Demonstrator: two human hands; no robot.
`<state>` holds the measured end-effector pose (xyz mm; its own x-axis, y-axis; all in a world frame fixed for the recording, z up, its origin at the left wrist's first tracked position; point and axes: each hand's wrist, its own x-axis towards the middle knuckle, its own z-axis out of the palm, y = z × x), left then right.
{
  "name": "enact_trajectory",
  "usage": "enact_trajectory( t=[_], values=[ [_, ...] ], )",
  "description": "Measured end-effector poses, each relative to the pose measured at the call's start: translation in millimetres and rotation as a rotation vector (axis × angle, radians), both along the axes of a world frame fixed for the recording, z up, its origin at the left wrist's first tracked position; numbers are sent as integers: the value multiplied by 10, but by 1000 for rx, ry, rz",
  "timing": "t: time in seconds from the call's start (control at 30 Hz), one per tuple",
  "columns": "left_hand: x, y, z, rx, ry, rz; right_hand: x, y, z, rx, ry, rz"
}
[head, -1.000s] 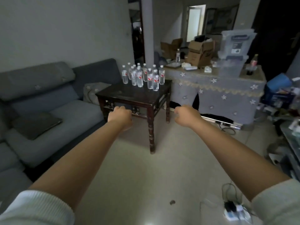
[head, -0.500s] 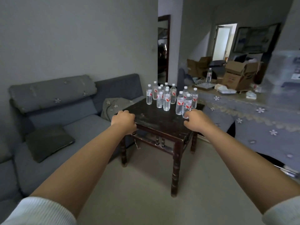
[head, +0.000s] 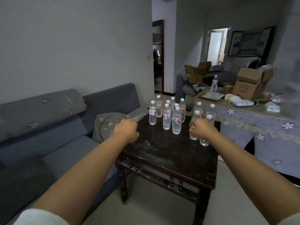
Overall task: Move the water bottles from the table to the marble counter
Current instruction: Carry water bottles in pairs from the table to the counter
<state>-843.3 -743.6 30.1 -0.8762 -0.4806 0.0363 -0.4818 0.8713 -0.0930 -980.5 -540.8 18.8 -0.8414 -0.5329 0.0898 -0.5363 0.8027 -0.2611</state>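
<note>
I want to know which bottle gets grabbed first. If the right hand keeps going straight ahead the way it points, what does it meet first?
Probably the nearest clear plastic water bottle at the dark wooden table's right side. The right hand already overlaps it in view, though contact is unclear.

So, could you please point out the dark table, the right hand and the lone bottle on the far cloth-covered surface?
Table (head: 170,153), head view: bare top near the front.
Right hand (head: 203,129), head view: back of the hand.
Lone bottle (head: 214,83), head view: its label.
</note>
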Motion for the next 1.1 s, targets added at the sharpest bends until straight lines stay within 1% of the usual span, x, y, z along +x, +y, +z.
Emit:
enact_trajectory(
  t=[0.2, 0.4, 0.57, 0.73, 0.83, 0.93, 1.0, 1.1],
  values=[
    [-1152, -754, -109, 4, -1, -22, -1146, -778, -54, -25, 5, -19],
    [-2403, -1443, -98, 28, 1, -34, -2353, -1522, 8, -66, -57, -23],
    [-3198, -1929, -240, 116, 8, -51, -3106, -2101, -142, -42, -95, -33],
    [-3953, -2400, -429, 210, -18, -107, -3696, -2655, -427, -51, -119, -99],
    [-4494, -2706, -594, 264, -32, -177, -4005, -2967, -639, -14, -151, -127],
    [-5025, -3014, -782, 354, -51, -243, -4249, -3255, -841, -2, -232, -208],
    [-5360, -3201, -932, 413, -87, -281, -4387, -3437, -948, 41, -289, -269],
    [-5728, -3387, -1138, 455, -115, -338, -4512, -3613, -1050, 101, -317, -324]
  ],
)
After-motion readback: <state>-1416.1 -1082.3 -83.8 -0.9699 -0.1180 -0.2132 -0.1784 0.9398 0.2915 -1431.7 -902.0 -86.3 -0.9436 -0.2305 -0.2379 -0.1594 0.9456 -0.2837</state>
